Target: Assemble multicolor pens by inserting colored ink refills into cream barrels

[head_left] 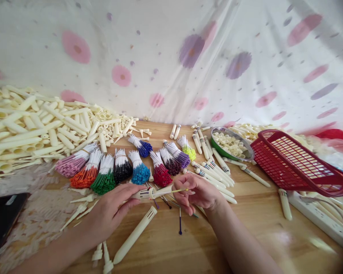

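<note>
My left hand (111, 209) is closed on a cream multicolour pen barrel (144, 194) with slots near its collar. A pale pointed part (163, 191) extends from the collar toward my right hand (198, 192). The fingers of that hand pinch a thin yellow-tipped pen refill (181, 190); its other end cannot be made out. Under the hands lie a few loose refills, one with a dark blue end (180, 224). Another slotted barrel (135, 236) rests in front of me. Behind my hands stand bundles of refills, including green (103, 182), light blue (140, 174) and red (161, 171).
Cream tubes (31, 125) are heaped at the left, above a dark phone-like device (5, 220). Slotted barrels (208, 177) lie right of the bundles. Beyond are a green-sided bowl (217, 149) of small parts, a red basket (300, 163) and a white power strip (320, 220).
</note>
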### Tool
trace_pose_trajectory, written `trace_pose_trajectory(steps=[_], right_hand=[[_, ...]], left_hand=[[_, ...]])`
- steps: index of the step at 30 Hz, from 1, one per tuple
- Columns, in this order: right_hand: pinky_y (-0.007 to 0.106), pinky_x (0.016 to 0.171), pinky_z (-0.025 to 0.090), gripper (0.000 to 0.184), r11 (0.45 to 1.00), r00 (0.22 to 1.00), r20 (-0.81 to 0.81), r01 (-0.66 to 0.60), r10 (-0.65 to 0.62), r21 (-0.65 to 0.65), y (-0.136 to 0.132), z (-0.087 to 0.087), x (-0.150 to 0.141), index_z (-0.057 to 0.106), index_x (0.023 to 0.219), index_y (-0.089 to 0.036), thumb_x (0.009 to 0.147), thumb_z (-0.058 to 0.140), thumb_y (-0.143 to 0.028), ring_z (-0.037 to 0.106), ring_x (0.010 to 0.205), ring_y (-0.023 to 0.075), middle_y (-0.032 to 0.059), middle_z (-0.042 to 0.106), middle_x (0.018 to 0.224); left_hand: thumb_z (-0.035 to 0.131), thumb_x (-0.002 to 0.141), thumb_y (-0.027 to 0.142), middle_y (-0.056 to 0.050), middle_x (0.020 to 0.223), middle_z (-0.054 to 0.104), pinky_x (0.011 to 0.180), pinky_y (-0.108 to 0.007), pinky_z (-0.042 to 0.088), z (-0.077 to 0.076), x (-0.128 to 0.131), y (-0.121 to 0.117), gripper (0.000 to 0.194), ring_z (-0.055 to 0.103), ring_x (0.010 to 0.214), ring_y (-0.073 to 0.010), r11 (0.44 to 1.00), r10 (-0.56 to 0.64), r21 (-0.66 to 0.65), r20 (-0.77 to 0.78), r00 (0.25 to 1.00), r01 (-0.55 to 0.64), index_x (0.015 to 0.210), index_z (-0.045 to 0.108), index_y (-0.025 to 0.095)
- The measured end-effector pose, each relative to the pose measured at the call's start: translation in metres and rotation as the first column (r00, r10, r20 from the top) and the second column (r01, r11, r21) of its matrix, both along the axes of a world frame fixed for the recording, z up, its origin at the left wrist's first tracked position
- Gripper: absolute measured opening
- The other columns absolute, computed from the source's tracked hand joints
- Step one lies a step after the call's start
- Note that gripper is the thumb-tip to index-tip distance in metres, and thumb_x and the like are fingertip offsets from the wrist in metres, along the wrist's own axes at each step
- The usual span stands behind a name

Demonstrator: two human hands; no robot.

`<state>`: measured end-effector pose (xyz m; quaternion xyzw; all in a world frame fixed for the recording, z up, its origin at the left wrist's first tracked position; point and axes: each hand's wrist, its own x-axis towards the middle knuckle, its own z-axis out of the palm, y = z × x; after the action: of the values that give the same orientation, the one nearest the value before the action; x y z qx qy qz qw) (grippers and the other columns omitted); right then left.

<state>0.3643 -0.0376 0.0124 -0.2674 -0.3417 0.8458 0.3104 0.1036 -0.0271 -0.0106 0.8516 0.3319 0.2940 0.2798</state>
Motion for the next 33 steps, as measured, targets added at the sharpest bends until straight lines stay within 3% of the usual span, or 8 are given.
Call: trace_pose_trajectory(steps=[11,21,26,30,33], right_hand=[[0.012,0.030,0.040,0.011,0.999,0.998,0.056,0.024,-0.026,0.030,-0.008,0.014,-0.003,0.046,0.050,-0.015,0.061,0.047,-0.017,0.063,0.042,0.0117,0.0007,0.060,0.051],[0.014,0.031,0.040,0.014,1.000,0.998,0.063,0.001,-0.002,0.007,-0.007,0.007,-0.015,0.047,0.056,-0.014,0.067,0.051,-0.021,0.062,0.042,0.0118,0.0013,0.062,0.056],[0.014,0.036,0.040,0.032,0.983,0.956,0.284,0.021,-0.073,0.182,-0.015,0.008,-0.036,0.048,0.070,-0.016,0.084,0.053,-0.044,0.056,0.043,0.0069,-0.0023,0.058,0.059],[0.013,0.040,0.035,0.047,0.924,0.858,0.463,0.037,-0.225,0.381,-0.020,0.011,-0.045,0.047,0.066,-0.016,0.084,0.047,-0.059,0.046,0.044,0.0039,-0.0051,0.048,0.053],[0.014,0.038,0.031,0.047,0.934,0.837,0.486,0.080,-0.253,0.349,-0.019,0.011,-0.046,0.045,0.064,-0.017,0.082,0.050,-0.060,0.042,0.040,0.0029,-0.0063,0.047,0.050]], left_hand=[[0.050,0.089,0.023,-0.007,0.106,0.072,0.089,-0.027,0.052,0.001,0.002,0.001,0.027,0.066,0.100,-0.0185,1.000,0.008,0.018,-0.007,1.000,-0.008,0.111,0.064,0.018],[0.051,0.088,0.021,-0.005,0.108,0.072,0.089,-0.026,0.051,0.003,0.003,-0.001,0.027,0.065,0.100,-0.0185,0.999,-0.021,-0.026,0.022,1.000,0.022,0.113,0.063,0.021],[0.051,0.088,0.022,-0.007,0.109,0.070,0.089,-0.026,0.051,0.003,0.002,-0.001,0.027,0.065,0.101,-0.0187,0.997,-0.016,-0.070,0.008,1.000,0.016,0.113,0.063,0.020],[0.051,0.088,0.023,-0.005,0.108,0.070,0.086,-0.024,0.052,0.001,0.003,-0.001,0.026,0.065,0.099,-0.0176,0.991,0.006,-0.132,0.028,1.000,-0.002,0.111,0.063,0.021],[0.052,0.088,0.024,-0.005,0.108,0.070,0.084,-0.023,0.053,0.000,0.004,-0.001,0.025,0.065,0.098,-0.0178,0.986,0.017,-0.166,0.042,0.999,-0.010,0.110,0.063,0.021]])
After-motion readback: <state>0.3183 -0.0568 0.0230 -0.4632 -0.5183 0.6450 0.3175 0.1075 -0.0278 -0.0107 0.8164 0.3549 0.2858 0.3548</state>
